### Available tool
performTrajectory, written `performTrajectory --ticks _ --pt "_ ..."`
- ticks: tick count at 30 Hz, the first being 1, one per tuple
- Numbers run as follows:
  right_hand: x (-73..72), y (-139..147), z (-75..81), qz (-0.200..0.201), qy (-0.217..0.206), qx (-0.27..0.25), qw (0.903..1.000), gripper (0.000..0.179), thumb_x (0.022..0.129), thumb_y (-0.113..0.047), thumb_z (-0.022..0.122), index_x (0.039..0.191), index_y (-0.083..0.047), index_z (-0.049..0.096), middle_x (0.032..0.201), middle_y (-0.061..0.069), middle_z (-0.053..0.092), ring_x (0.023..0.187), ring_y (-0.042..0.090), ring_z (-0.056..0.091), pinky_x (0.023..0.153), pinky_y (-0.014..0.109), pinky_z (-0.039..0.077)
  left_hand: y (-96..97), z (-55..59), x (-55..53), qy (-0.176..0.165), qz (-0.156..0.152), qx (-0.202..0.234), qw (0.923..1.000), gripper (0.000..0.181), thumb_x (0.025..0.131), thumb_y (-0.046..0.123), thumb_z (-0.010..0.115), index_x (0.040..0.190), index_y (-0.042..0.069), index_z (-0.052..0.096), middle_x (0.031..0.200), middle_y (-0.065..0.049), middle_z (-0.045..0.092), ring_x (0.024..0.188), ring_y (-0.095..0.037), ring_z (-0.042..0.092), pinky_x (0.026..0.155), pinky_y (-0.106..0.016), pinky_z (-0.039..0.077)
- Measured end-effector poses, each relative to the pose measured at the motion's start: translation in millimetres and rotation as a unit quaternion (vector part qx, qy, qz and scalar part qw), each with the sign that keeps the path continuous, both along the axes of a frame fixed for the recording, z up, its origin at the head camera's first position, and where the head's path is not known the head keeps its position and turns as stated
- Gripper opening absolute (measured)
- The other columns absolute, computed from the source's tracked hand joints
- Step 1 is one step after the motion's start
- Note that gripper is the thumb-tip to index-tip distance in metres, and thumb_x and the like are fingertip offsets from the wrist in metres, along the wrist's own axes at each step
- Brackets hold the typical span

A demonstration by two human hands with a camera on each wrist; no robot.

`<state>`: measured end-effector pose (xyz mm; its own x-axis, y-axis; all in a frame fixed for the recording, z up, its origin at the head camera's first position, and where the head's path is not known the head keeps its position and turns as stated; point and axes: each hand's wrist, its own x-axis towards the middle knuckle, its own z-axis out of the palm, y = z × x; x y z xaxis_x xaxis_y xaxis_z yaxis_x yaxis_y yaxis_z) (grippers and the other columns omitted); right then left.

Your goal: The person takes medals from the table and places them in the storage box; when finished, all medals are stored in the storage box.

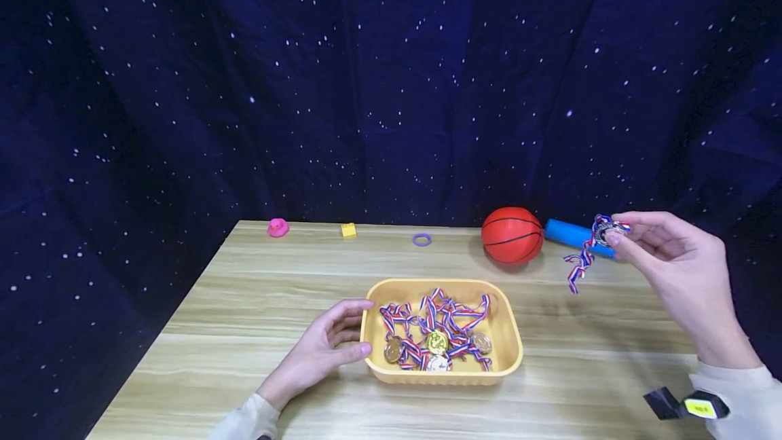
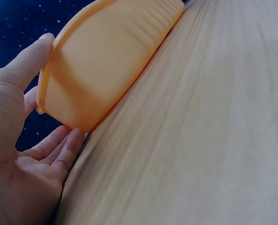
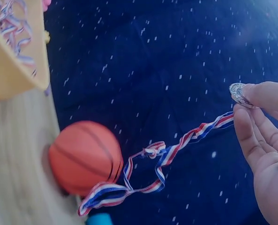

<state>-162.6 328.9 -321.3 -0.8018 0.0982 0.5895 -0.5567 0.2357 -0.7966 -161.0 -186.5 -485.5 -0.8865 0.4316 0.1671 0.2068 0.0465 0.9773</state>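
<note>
My right hand (image 1: pixel 687 270) pinches a silver medal (image 1: pixel 603 229) between thumb and fingers, above the right part of the table. Its red, white and blue ribbon (image 3: pixel 188 137) dangles twisted and loose. A yellow-orange plastic bin (image 1: pixel 446 377) stands on the table in front of me. My left hand (image 1: pixel 320 348) holds its left end, the thumb on the rim and other fingers low against the wall in the left wrist view. Inside the bin lie a gold medal (image 1: pixel 437 342), a silver-white one (image 1: pixel 438 363), a bronze-coloured one (image 1: pixel 394 350) and tangled striped ribbons (image 1: pixel 455 318).
Along the back edge of the wooden table (image 1: pixel 269 331) sit a pink rubber duck (image 1: pixel 277 227), a yellow block (image 1: pixel 348 231), a purple ring (image 1: pixel 421 240) and a red basketball (image 1: pixel 512 236). A blue cylinder (image 1: pixel 568 233) lies right of the ball. Behind hangs a dark starry curtain (image 1: pixel 391 87).
</note>
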Motion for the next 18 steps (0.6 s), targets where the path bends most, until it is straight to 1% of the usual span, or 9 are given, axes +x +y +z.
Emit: performTrajectory --ticks 2,5,7,12,14,18 --pt "-2.3 -8 7.7 -0.005 0.009 0.012 0.9999 0.034 0.094 0.014 0.081 0.127 0.014 0.073 0.096 0.003 0.082 0.084 0.009 0.078 0.076 0.015 0.064 0.0 -0.2 -0.4 0.001 0.000 -0.001 1.0000 0.073 0.097 0.005 0.085 0.161 0.005 0.052 0.160 -0.021 0.057 0.141 -0.045 0.058 0.115 -0.034 0.057" --pt "-4.7 -20 16.8 0.003 0.023 0.010 0.9997 0.033 0.093 0.014 0.081 0.125 0.014 0.074 0.097 0.003 0.082 0.086 0.010 0.078 0.076 0.014 0.063 0.2 -1.0 -0.4 -0.001 0.001 -0.002 1.0000 0.073 0.097 0.005 0.085 0.162 0.005 0.051 0.159 -0.022 0.057 0.141 -0.045 0.058 0.116 -0.035 0.057" --pt "-6.4 -28 21.2 0.016 0.035 0.008 0.9992 0.032 0.093 0.015 0.081 0.124 0.014 0.074 0.099 0.004 0.083 0.087 0.010 0.078 0.077 0.014 0.063 0.2 -1.5 -0.4 -0.003 0.000 -0.003 1.0000 0.073 0.097 0.005 0.085 0.162 0.004 0.051 0.160 -0.022 0.056 0.141 -0.045 0.058 0.116 -0.035 0.056" --pt "-11.6 -51 24.9 0.079 0.065 -0.024 0.9945 0.032 0.091 0.021 0.079 0.122 0.017 0.072 0.102 0.007 0.083 0.088 0.012 0.077 0.077 0.014 0.063 -0.4 -1.2 -0.8 -0.001 0.004 -0.002 1.0000 0.073 0.097 0.003 0.085 0.162 0.004 0.051 0.162 -0.023 0.054 0.142 -0.045 0.057 0.116 -0.034 0.056" --pt "-13.2 -61 24.6 0.106 0.069 -0.037 0.9913 0.032 0.090 0.022 0.078 0.122 0.019 0.071 0.103 0.007 0.083 0.089 0.013 0.078 0.078 0.016 0.065 -0.5 -0.9 -0.9 0.001 0.003 -0.002 1.0000 0.073 0.097 0.004 0.085 0.162 0.004 0.051 0.161 -0.023 0.055 0.142 -0.046 0.057 0.115 -0.034 0.057" --pt "-14.9 -80 24.7 0.127 0.066 -0.027 0.9893 0.031 0.091 0.021 0.078 0.121 0.016 0.072 0.102 0.008 0.083 0.089 0.013 0.078 0.079 0.018 0.066 -0.1 -0.6 -0.8 0.005 -0.002 -0.003 1.0000 0.073 0.097 0.005 0.085 0.162 0.004 0.051 0.160 -0.022 0.056 0.141 -0.046 0.058 0.115 -0.034 0.057"
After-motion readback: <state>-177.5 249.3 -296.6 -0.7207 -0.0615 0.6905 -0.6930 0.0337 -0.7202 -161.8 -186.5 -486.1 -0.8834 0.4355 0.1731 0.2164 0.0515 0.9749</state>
